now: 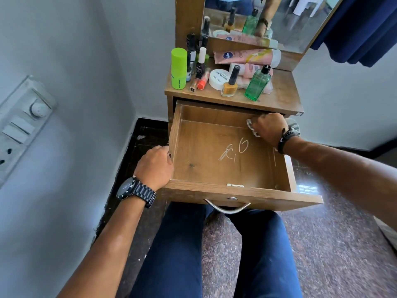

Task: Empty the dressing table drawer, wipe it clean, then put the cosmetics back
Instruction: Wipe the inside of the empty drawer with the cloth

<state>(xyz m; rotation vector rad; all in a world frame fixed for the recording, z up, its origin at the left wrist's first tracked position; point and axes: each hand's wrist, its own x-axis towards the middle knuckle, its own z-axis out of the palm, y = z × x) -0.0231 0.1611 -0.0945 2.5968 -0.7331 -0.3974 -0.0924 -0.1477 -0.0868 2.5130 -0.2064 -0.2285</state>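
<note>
My right hand (268, 129) grips the cloth (251, 126) at the drawer (236, 191)'s far right corner, so unwiped floor stretches leftward toward my left hand (155, 165) clasping the side wall.

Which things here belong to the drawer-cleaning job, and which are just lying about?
Job: drawer, cloth in right hand, left hand holding the drawer's side, cosmetics on the tabletop.
Lying about: mirror, switchboard, blue curtain.
</note>
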